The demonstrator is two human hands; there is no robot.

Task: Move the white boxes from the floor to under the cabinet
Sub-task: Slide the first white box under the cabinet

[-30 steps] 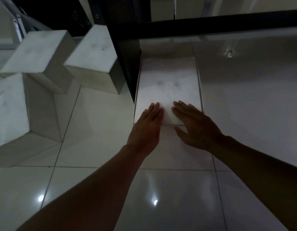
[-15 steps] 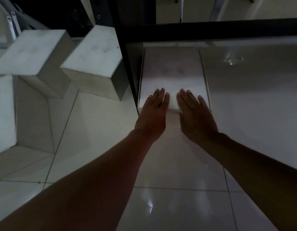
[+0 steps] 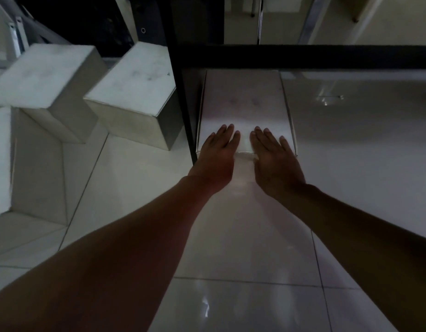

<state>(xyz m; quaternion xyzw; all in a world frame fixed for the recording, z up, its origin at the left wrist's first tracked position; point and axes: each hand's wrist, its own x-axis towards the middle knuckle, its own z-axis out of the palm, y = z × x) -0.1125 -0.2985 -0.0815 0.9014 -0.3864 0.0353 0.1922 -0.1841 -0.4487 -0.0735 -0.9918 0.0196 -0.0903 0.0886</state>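
**Flat white box under the cabinet frame, both palms on its near edge**

We see a flat white box [image 3: 243, 109] in the upper centre of the frame, lying on the floor with its far end beneath the black horizontal rail of the cabinet [image 3: 303, 56]. Its top is matte cardboard, rectangular, with faint smudges near the middle. Its left side runs just beside the cabinet's black upright post.

Our left hand [image 3: 218, 154] and right hand [image 3: 274, 159] lie flat and spread, fingers extended, on the box's near end; neither is curled around anything. The near edge shows only in the gap between the hands.

At the upper left, three more white boxes stand on the floor: one [image 3: 137, 92] close to the post, one [image 3: 46, 80] further left, and a third [image 3: 1, 159] cut off by the frame's left edge. These are taller blocks, tops dull and lightly marked.

The floor [image 3: 243, 248] is glossy pale tile with dark grout lines and small light reflections. The scene is dim; we cannot make out what lies behind the rail.
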